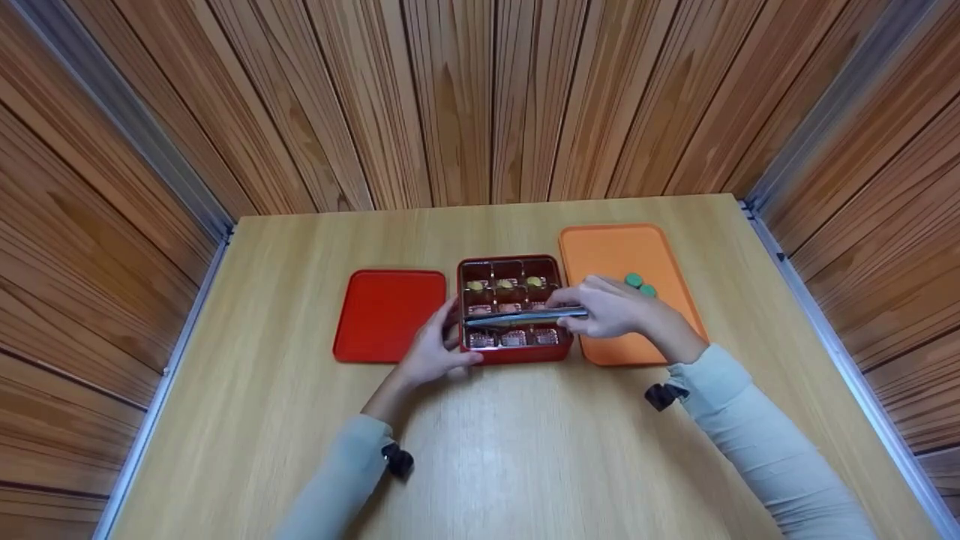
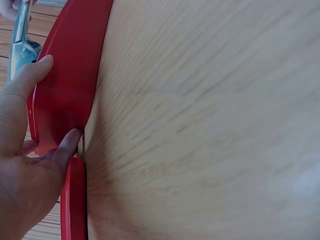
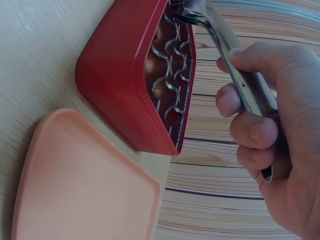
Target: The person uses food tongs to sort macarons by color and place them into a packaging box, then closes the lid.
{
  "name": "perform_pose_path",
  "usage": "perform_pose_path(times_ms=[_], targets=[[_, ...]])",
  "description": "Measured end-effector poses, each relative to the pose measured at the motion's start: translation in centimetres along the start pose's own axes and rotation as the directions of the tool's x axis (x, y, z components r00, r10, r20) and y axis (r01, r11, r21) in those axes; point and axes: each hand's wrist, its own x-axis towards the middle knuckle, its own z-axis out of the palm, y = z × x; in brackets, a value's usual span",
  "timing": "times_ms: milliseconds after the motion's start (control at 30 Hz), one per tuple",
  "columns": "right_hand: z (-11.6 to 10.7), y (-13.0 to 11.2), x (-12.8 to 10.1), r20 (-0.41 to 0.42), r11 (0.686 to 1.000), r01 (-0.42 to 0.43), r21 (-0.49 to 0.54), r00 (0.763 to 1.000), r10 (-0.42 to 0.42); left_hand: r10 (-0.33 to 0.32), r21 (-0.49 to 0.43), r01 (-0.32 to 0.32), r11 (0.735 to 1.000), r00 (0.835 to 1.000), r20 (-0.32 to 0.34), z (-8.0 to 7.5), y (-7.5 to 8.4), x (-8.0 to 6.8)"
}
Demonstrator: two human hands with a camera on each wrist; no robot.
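Note:
A red box (image 1: 516,357) divided into compartments sits mid-table, with foil cups (image 3: 167,75) and small sweets inside. My left hand (image 1: 435,352) holds its front-left corner, with the thumb (image 2: 30,75) lying along the box wall (image 2: 70,85) and a finger at the corner. My right hand (image 1: 611,307) grips metal tongs (image 1: 517,318) that lie across the box top, tips pointing left. In the right wrist view the right hand (image 3: 280,150) wraps the tongs' handle (image 3: 240,75) above the box (image 3: 120,75). Whether the tong tips hold anything is hidden.
A red lid (image 1: 386,315) lies flat just left of the box. An orange tray (image 1: 615,251) lies to its right with two green round pieces (image 1: 640,283) on it. Wooden walls enclose the table (image 1: 525,450) at the back and both sides.

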Motion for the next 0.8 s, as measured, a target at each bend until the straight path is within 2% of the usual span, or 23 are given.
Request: perform_pose_path(times_ms=[233, 533, 800], targets=[[0.1, 0.2, -0.1, 0.004, 1.000, -0.020, 0.023, 1.000, 0.020, 0.000, 0.054, 0.000, 0.999, 1.000, -0.006, -0.1, -0.1, -0.1], [-0.1, 0.6, -0.9, -0.024, 0.998, -0.044, 0.038, 0.999, 0.045, -0.005, -0.006, 0.005, 1.000, 1.000, -0.004, 0.1, -0.2, 0.1], [-0.7, 2.0, -2.3, -0.067, 0.993, -0.095, 0.065, 0.993, 0.099, -0.027, -0.010, 0.027, 1.000, 1.000, -0.002, 0.1, -0.1, -0.1]])
